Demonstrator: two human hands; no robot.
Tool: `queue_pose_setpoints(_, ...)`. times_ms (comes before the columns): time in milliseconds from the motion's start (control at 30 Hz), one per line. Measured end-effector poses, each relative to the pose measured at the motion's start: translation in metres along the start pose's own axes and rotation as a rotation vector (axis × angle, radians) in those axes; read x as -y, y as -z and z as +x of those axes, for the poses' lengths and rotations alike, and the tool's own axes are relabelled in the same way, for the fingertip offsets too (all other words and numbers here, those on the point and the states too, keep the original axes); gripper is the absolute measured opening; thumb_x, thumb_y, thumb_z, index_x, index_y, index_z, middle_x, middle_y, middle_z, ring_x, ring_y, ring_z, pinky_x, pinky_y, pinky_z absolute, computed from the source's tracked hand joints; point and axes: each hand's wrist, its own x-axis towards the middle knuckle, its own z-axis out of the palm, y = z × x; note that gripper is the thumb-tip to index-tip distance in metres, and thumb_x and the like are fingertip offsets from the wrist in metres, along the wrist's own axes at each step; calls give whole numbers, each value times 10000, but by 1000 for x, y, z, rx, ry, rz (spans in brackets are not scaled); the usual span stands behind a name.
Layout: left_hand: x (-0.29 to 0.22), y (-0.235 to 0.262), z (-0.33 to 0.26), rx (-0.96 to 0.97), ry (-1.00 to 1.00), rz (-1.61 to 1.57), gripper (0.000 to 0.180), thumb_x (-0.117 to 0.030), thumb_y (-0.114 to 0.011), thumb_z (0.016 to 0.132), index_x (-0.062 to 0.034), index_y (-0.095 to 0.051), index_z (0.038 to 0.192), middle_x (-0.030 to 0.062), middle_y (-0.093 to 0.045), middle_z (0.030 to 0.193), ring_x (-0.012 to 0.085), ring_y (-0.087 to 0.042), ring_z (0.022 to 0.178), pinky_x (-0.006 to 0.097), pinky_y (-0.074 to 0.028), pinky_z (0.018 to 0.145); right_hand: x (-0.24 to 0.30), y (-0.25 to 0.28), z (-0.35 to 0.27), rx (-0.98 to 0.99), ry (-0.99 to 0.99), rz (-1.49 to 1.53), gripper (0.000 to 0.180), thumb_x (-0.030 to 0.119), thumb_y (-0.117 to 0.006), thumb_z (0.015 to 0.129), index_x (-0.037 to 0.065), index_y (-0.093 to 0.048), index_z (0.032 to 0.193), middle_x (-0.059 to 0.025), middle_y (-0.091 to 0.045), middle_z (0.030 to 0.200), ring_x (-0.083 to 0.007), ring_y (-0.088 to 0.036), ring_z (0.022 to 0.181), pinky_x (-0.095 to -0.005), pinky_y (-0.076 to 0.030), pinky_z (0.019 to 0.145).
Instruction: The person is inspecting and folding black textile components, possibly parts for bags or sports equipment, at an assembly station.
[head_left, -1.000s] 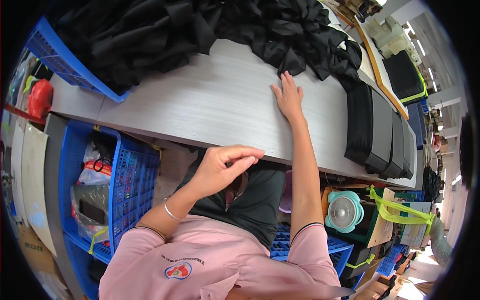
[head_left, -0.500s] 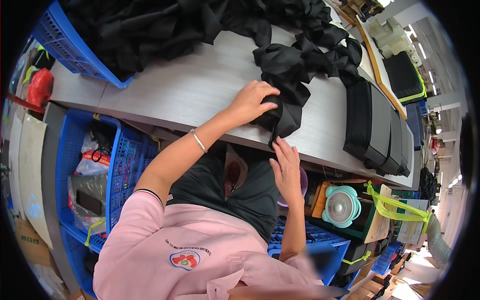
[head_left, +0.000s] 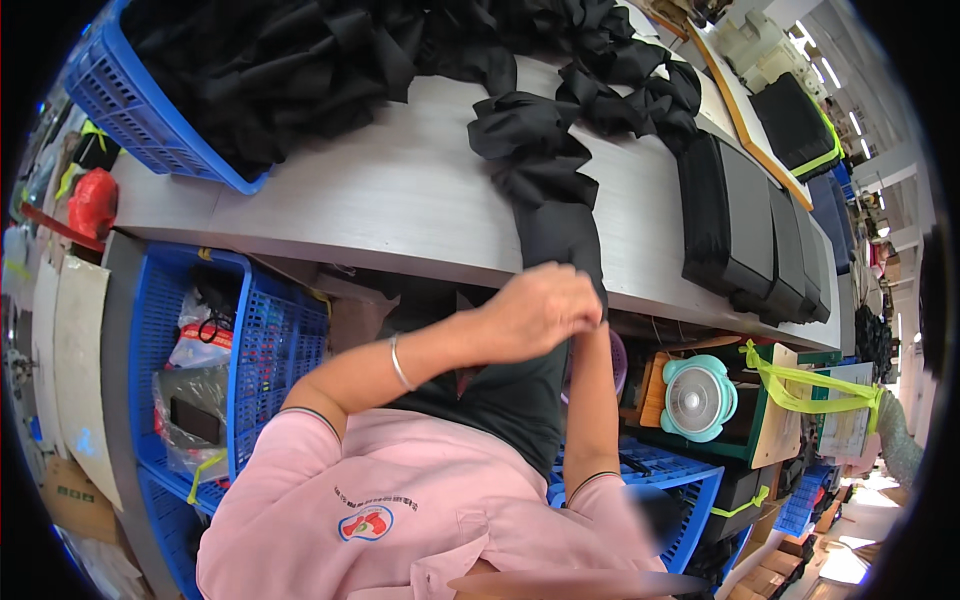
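A strip of black fabric (head_left: 560,235) runs down the table and over its front edge to my hands. My left hand (head_left: 545,310) is closed at the strip's near end, fingers curled with the cloth going in under them. Right behind it is my right hand (head_left: 592,333), whose fingers are hidden by the left one. Farther up, the strip lies in loose folds and joins more crumpled black fabric (head_left: 625,100) across the table.
A blue crate (head_left: 150,130) tips at the table's far left beside a large heap of black cloth (head_left: 290,80). Flat black stacks (head_left: 745,225) stand at the right. Below the table are a blue basket (head_left: 240,370), a small turquoise fan (head_left: 698,398) and a purple bin (head_left: 612,370).
My left hand has come off the tabletop toward me and right, meeting my right hand at the edge. The near fabric, bunched before, is drawn out flatter over the edge.
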Motion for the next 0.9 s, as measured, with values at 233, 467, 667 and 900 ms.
queue_pose_setpoints(233,-40,-15,-55,209,466,-432,188,-92,-783,815,-44,-699,977,65,-681,952,223,-664,885,332,-533,781,44,7,60,-841,-143,1426,327,219,-562,992,129,-539,1305,-15,-617,1219,-148,-599,1152,-398,-469,1037)
queue_pose_setpoints(467,100,34,24,-87,217,-111,478,-329,-568,1010,-27,-564,1380,165,-533,1443,309,-420,1414,413,-306,1181,69,-5,44,-716,-100,1241,529,251,-578,999,153,-391,1484,-61,-540,1399,-235,-532,1250,-397,-471,1032)
queue_pose_setpoints(667,176,79,33,-357,553,423,547,-366,-597,971,-1,-549,1376,219,-437,1526,435,-321,1456,478,-272,1192,77,-5,59,-971,-244,1170,723,141,-689,870,84,-357,1509,-72,-542,1389,-205,-546,1172,-332,-476,984)
queue_pose_setpoints(900,94,17,9,-192,164,143,293,-215,-741,865,-65,-714,1115,170,-564,1411,383,-393,1418,477,-336,1140,67,-13,41,-682,152,1359,482,93,-551,994,48,-426,1458,-81,-574,1310,-192,-569,1107,-351,-501,948)
